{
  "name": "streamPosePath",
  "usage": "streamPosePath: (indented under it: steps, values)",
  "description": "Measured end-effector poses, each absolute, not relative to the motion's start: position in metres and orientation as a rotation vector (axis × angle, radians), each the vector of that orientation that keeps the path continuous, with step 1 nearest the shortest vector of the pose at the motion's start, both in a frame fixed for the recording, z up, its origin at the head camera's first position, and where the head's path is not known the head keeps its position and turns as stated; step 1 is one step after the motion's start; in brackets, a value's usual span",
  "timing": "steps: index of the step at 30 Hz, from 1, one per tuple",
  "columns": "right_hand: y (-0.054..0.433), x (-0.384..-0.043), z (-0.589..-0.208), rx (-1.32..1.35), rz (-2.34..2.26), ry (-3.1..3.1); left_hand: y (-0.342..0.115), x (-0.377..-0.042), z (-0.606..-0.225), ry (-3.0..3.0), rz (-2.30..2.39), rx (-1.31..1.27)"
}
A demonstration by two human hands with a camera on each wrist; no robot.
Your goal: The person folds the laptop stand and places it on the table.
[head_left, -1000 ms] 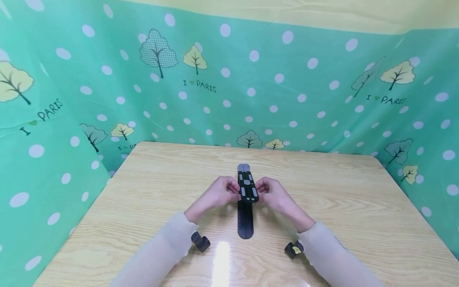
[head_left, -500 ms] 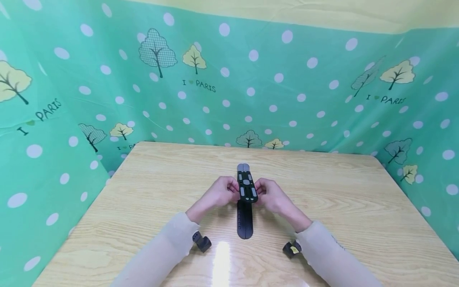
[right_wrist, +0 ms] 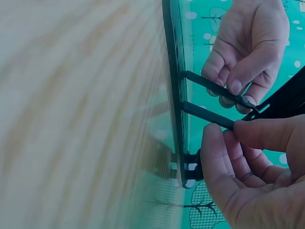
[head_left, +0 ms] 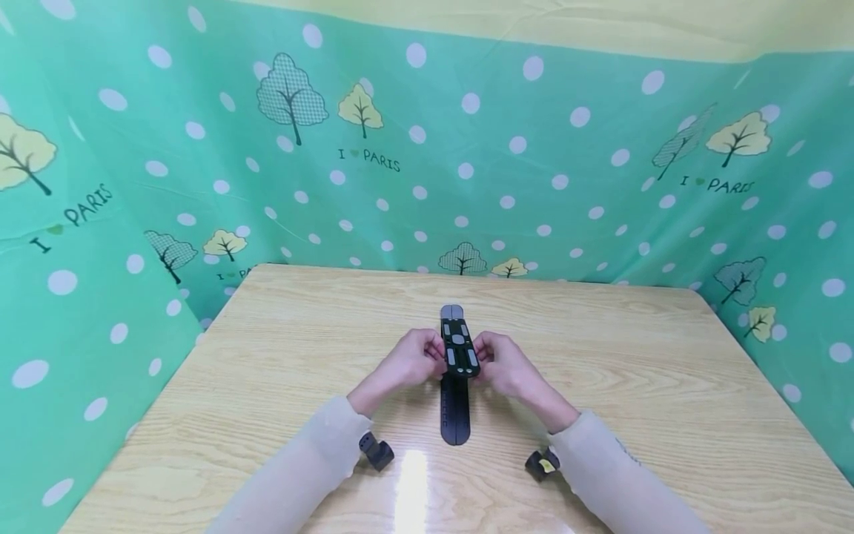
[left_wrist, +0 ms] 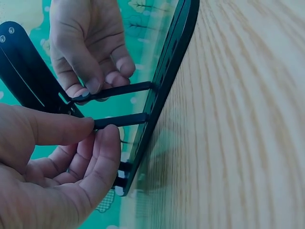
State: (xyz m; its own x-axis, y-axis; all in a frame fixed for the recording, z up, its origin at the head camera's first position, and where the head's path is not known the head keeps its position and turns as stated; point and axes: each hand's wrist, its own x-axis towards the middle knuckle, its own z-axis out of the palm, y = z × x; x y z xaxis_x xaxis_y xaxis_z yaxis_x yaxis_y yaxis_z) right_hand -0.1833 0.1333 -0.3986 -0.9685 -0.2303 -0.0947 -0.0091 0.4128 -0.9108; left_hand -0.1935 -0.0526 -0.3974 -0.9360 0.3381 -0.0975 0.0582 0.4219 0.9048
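A black folding laptop stand (head_left: 455,415) stands partly raised at the middle of the table, its long flat base lying on the wood. Its upper plate (head_left: 460,347), with grey pads, tilts above the base. Two thin support struts (left_wrist: 124,120) join base and plate, seen side-on in both wrist views. My left hand (head_left: 414,358) pinches one strut between thumb and fingers, on the plate's left side. On the opposite side my right hand (head_left: 507,363) pinches the other strut (right_wrist: 209,114) the same way. From above, the plate hides some of the fingertips.
The wooden table (head_left: 300,311) reaches back to a green dotted curtain (head_left: 427,185), which also hangs along the left and right. Small black wrist cameras (head_left: 376,452) hang under both sleeves, close above the tabletop. A bright glare strip lies near the front.
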Motion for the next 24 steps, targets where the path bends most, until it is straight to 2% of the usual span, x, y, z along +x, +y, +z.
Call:
streamPosePath:
  steps: [24]
  values:
    - [0.126,-0.187,-0.391,-0.168,-1.554,2.604,-0.050,-0.200,-0.387,2.622,1.464,0.326]
